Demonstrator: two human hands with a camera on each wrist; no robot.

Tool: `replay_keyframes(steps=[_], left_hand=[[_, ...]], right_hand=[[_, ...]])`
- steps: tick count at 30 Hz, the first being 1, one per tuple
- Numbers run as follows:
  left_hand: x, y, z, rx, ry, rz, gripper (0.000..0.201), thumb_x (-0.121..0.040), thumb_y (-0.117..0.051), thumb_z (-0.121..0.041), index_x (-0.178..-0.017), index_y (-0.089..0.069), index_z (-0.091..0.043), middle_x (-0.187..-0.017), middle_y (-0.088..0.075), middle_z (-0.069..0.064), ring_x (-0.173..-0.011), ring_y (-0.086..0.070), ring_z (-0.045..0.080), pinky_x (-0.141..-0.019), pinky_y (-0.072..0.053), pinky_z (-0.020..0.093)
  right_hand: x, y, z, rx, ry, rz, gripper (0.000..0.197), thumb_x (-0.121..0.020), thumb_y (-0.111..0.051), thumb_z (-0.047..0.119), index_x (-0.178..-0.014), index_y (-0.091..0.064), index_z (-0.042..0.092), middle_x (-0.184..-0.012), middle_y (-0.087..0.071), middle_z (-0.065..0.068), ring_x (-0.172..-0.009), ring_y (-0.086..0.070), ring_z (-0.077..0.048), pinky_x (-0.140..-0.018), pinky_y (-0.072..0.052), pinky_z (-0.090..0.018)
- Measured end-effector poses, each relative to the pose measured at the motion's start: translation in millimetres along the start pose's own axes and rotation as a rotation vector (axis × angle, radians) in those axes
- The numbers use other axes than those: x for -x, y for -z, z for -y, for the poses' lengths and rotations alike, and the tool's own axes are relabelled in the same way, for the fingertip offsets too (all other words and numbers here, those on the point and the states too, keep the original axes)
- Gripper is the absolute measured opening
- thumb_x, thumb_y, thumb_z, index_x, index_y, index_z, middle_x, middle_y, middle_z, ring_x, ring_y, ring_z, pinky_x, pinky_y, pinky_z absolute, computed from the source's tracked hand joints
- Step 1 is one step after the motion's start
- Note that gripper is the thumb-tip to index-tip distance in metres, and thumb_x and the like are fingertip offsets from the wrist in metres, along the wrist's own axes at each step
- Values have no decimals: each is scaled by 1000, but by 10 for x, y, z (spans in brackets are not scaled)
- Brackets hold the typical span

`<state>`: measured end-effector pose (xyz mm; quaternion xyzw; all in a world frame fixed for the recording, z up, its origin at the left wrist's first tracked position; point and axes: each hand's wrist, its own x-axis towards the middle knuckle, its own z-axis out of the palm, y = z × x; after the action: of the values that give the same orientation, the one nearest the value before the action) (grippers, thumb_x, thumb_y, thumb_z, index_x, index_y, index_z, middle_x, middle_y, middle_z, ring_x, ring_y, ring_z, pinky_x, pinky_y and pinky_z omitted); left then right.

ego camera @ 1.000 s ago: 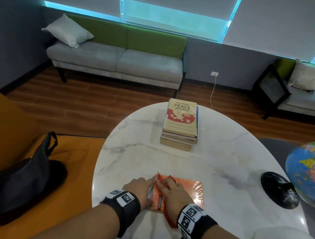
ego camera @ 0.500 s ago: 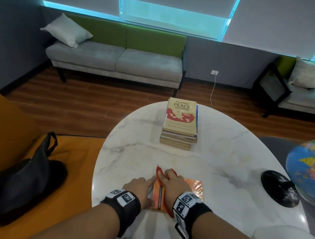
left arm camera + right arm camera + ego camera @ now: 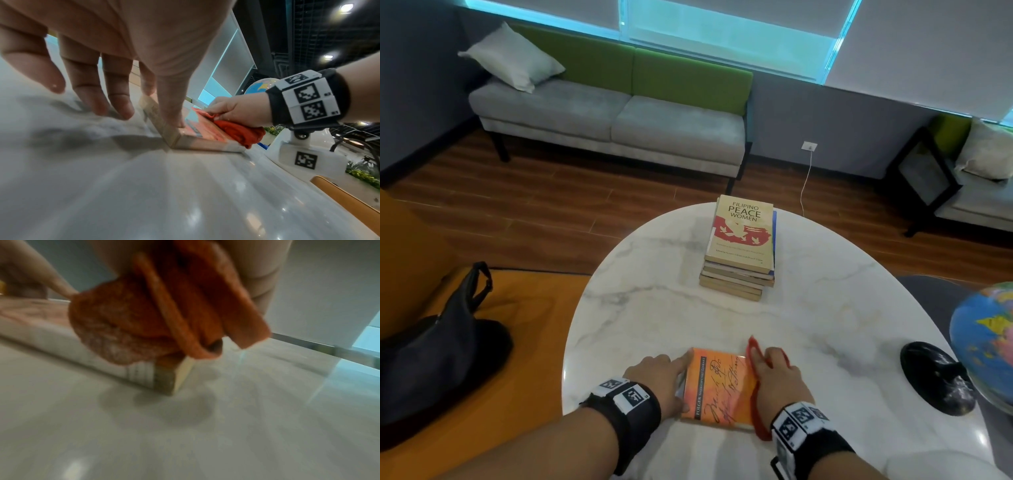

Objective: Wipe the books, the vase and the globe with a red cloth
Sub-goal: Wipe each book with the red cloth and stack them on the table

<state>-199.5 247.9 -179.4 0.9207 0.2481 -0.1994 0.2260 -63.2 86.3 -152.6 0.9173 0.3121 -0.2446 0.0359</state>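
So the biggest thing here is the white marble surface (image 3: 654,318), round-ish, with everything sitting on it. Over at its right edge there's the globe (image 3: 984,346), blue with coloured land, on a black round base (image 3: 936,380), well apart from the hands. Toward the far side sits a stack of books (image 3: 739,250), the top one reading "Filipino Peace Women". Off the surface to the left there's a black bag (image 3: 438,349) lying on an orange seat (image 3: 524,377).

Near the front edge lies an orange book (image 3: 717,389) flat on the surface, cover up. The left hand (image 3: 661,378) sits at its left edge: thumb on the cover by the spine, the other fingers (image 3: 119,100) spread and straight, tips down on the marble just beside the book. The right hand (image 3: 777,380) is at the book's right edge, fingers curled round a bunched red cloth (image 3: 238,133), pressing it onto the cover. Right wrist view is blurry, but the cloth (image 3: 164,313) hangs over the book's corner there
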Motion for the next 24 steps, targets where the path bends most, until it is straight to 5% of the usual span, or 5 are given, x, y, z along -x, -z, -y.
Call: replay_keyframes(steps=[3, 7, 11, 19, 24], left_hand=[[6, 9, -19, -8, -4, -6, 93, -79, -64, -50, -147, 0, -46, -110, -51, -1, -103, -54, 19, -80, -47, 34], [-4, 21, -24, -34, -3, -7, 93, -79, -64, -47, -148, -2, -44, -113, -51, 0, -107, -53, 20, -84, -48, 35], [2, 16, -2, -31, 16, -6, 92, -77, -64, -49, -146, -3, -47, -115, -51, -1, -110, -52, 20, -88, -47, 36], [29, 20, -31, -51, -14, -31, 89, -73, -64, -57, -142, -8, -49, -108, -52, -3, -102, -56, 19, -83, -50, 36], [17, -1, -29, -57, 13, -43, 93, -69, -60, -68, -142, -6, -52, -110, -51, -2, -106, -54, 21, -85, -48, 35]], right_hand=[[41, -15, -93, 19, -74, -25, 94, -83, -59, 16, -151, 4, 28, -143, -18, 4, -120, -38, -25, -101, -45, -36], [183, -239, 232, 82, 225, -6, 87, -90, -49, 14, -148, 16, 28, -151, -11, 3, -134, -23, -30, -108, -38, -39], [303, -393, 362, 104, 402, 59, 79, -91, -45, 19, -149, 4, 38, -148, -12, 6, -125, -30, -27, -103, -40, -37], [91, -115, 124, 107, 97, -7, 89, -88, -54, 19, -150, 8, 29, -148, -14, 3, -136, -21, -29, -104, -41, -40], [321, -452, 444, 66, 408, 39, 78, -90, -52, 20, -147, -4, 42, -140, -23, 3, -130, -28, -29, -102, -40, -38]])
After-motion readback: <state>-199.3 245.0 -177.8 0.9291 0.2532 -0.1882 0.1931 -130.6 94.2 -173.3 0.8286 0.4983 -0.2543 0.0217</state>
